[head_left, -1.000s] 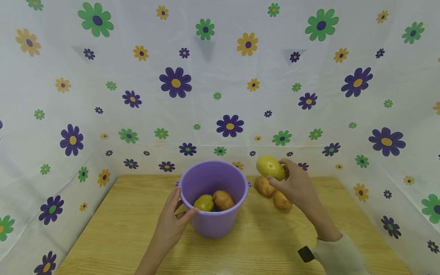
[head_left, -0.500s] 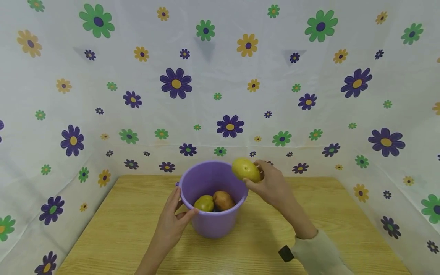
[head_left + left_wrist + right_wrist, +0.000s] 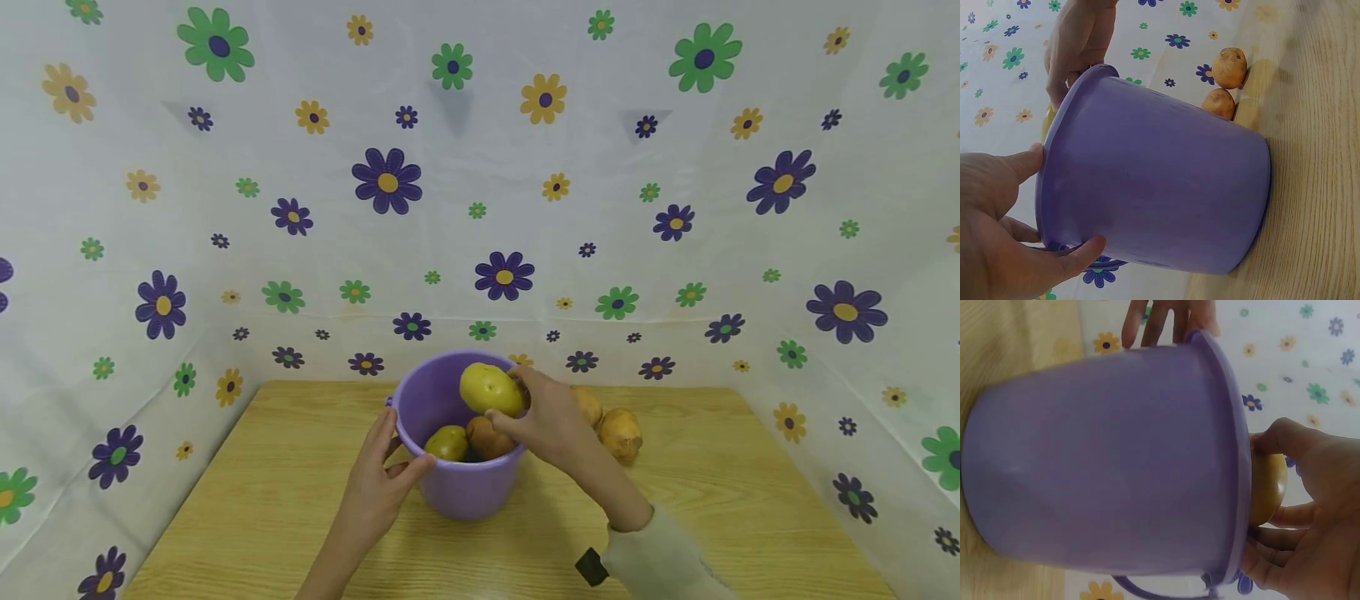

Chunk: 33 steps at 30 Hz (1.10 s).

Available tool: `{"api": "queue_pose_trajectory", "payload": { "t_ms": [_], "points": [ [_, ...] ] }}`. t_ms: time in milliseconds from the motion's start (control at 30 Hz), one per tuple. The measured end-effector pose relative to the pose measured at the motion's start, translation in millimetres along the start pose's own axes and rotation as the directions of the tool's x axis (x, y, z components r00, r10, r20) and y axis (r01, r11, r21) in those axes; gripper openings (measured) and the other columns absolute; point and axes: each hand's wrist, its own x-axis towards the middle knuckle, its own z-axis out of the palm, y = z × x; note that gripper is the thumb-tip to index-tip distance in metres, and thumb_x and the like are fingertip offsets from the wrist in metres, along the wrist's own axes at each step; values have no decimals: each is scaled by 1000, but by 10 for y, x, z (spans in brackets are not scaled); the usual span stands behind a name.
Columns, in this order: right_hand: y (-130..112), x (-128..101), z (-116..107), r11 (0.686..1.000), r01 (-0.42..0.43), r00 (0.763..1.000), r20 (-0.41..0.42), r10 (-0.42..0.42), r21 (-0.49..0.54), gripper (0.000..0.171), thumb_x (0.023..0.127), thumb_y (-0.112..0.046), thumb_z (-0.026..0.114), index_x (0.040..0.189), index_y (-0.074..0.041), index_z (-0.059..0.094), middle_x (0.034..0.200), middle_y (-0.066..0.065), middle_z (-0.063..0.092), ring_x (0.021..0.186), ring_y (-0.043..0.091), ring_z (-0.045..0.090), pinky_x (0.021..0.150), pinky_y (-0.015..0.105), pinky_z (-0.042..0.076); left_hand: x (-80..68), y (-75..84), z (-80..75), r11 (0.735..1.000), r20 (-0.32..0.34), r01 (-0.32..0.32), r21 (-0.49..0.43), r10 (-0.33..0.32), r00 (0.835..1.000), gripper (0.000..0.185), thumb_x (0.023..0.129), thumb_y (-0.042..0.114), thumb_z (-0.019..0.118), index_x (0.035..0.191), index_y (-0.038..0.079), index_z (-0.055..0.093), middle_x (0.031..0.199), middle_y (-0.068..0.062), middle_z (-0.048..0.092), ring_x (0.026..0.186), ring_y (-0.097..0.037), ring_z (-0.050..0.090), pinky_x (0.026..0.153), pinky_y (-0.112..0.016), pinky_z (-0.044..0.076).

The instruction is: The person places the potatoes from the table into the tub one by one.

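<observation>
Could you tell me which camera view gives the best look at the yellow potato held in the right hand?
The head view: the yellow potato shows nearly whole, gripped by the right hand above the purple bucket. The right wrist view shows only part of it behind the bucket's rim. The left wrist view shows at most a yellow sliver beside the bucket.

Two brown potatoes (image 3: 609,425) lie on my wooden table (image 3: 262,500), right of centre, touching each other. Flower-print sheet (image 3: 480,208) hangs behind and beside it.
</observation>
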Motion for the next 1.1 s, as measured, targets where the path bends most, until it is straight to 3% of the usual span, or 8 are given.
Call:
{"api": "queue_pose_trajectory", "payload": {
  "t_ms": [233, 433, 533, 700, 1100],
  "points": [
    [-114, -8, 153, 999, 39, 999, 31, -39, 12, 46, 82, -31, 84, 117, -8, 66, 91, -3, 65, 72, 11, 57, 58, 25, 52, -6, -9, 3, 1000, 3, 4, -10, -3, 1000, 94, 93, 17, 78, 163, 0, 18, 170, -18, 14, 146, -44, 37, 108, -46, 52],
    [-133, -16, 239, 988, 116, 993, 4, -117, -99, 50, 81, -36, 83, 116, -4, 70, 84, -2, 67, 65, 8, 54, 54, 22, 48, -10, 3, 8, 1000, 5, 7, -1, -7, 1000, 94, 94, 18, 78, 163, 0, 17, 170, -18, 13, 146, -44, 37, 108, -47, 51],
    [-123, -37, 265, 984, 132, 991, 13, -131, -119, 51, 83, -40, 84, 117, -3, 73, 86, 1, 71, 71, 13, 60, 61, 27, 51, -12, 11, 9, 1000, 4, 11, 3, -11, 1000, 93, 95, 15, 77, 163, -1, 17, 171, -18, 12, 146, -44, 37, 108, -47, 51],
    [-90, -69, 305, 984, 154, 988, 6, -154, -92, 41, 88, -35, 82, 114, -4, 75, 105, 9, 77, 94, 28, 69, 78, 41, 57, -16, 13, 11, 1000, -4, 5, 6, -5, 1000, 91, 95, 11, 76, 163, 0, 18, 170, -18, 14, 145, -45, 37, 107, -45, 53],
    [-83, -81, 336, 982, 174, 985, -1, -175, -74, 28, 90, -23, 80, 111, -5, 77, 103, 4, 77, 96, 25, 69, 83, 42, 59, -22, 15, 4, 1000, -3, -2, 10, 2, 1000, 91, 95, 15, 77, 164, 2, 19, 170, -16, 15, 145, -44, 38, 105, -39, 54]
  ]
}}
